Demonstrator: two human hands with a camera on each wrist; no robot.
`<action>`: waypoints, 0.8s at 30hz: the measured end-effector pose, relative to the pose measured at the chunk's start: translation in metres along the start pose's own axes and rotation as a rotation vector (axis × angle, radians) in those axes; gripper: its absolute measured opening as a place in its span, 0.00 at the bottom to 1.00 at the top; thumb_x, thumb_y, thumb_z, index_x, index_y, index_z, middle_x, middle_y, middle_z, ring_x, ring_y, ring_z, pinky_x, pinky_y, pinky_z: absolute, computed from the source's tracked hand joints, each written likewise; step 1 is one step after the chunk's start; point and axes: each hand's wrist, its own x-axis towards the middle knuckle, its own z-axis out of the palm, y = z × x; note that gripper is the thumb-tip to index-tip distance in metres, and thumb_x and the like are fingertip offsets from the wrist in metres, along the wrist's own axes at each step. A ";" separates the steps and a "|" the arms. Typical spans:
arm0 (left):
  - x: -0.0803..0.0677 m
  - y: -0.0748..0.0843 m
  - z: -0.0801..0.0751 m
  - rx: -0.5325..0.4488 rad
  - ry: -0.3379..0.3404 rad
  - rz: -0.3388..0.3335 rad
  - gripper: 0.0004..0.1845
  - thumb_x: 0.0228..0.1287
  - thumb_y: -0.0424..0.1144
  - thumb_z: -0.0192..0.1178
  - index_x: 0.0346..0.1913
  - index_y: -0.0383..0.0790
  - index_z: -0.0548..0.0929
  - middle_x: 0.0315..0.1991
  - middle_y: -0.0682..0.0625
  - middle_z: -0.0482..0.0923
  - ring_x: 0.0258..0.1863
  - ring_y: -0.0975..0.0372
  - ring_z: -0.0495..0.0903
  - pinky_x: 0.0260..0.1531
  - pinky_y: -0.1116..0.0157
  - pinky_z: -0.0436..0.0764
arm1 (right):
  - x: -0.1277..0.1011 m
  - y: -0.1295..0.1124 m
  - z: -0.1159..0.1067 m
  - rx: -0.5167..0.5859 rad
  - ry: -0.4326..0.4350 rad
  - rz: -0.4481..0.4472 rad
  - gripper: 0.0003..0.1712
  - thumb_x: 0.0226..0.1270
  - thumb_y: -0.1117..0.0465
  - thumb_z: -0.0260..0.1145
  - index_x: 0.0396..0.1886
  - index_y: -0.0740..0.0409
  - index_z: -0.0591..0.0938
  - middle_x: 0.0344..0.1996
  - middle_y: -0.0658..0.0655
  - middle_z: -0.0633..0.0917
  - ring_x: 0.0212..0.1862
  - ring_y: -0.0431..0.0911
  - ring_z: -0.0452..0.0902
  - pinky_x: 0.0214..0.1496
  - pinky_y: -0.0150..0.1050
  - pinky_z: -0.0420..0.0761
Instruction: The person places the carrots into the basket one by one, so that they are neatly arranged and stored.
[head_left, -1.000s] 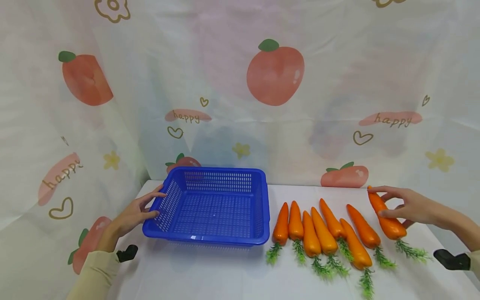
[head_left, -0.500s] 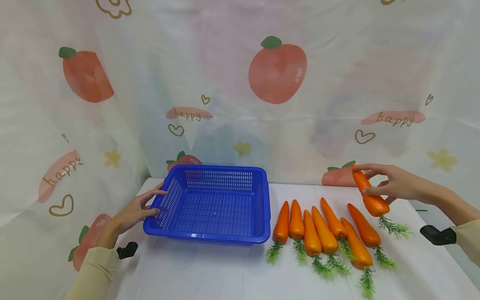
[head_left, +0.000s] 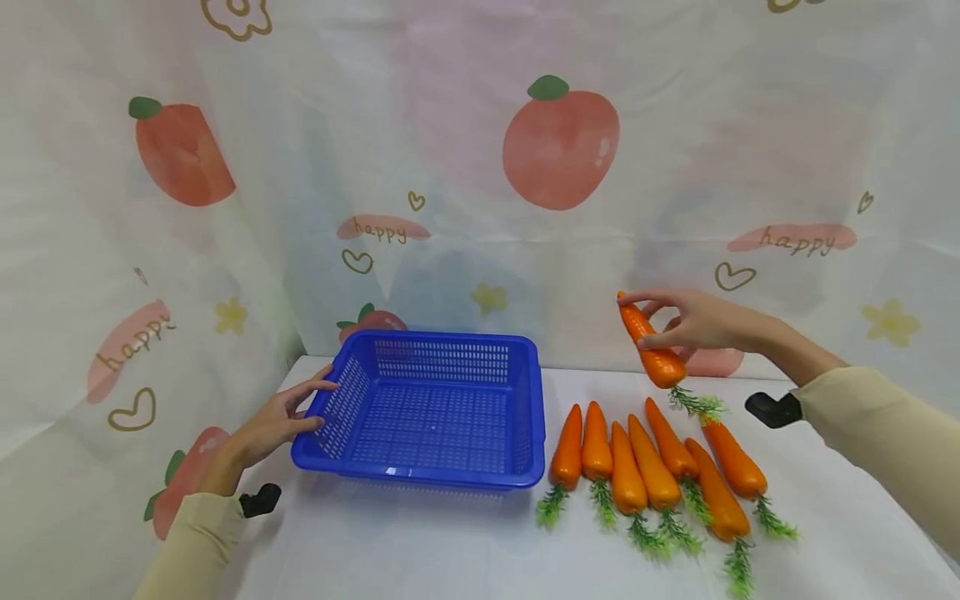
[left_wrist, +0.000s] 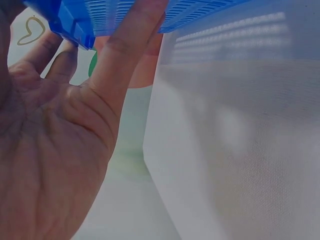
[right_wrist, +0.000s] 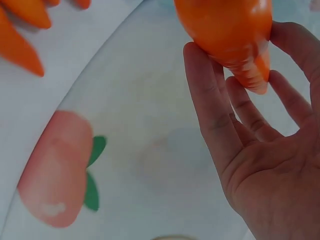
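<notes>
Aloft, carrot (head_left: pixel 651 347) in right hand (head_left: pixel 693 323).

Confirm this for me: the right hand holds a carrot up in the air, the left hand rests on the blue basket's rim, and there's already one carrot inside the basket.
Not quite. The head view shows the blue basket with nothing in it. The rest stands: the right hand holds a carrot in the air, and the left hand rests on the basket's rim.

You can read the word "happy" in cursive on the printed backdrop cloth (head_left: pixel 465 167), repeated on several pink brushstroke patches.
</notes>
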 end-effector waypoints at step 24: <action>0.000 0.000 0.000 -0.036 0.007 -0.004 0.29 0.72 0.32 0.60 0.74 0.36 0.68 0.84 0.44 0.40 0.77 0.30 0.44 0.61 0.49 0.79 | 0.134 -0.097 0.089 0.164 -0.129 -0.168 0.41 0.70 0.58 0.71 0.79 0.47 0.66 0.67 0.68 0.72 0.50 0.58 0.84 0.38 0.49 0.90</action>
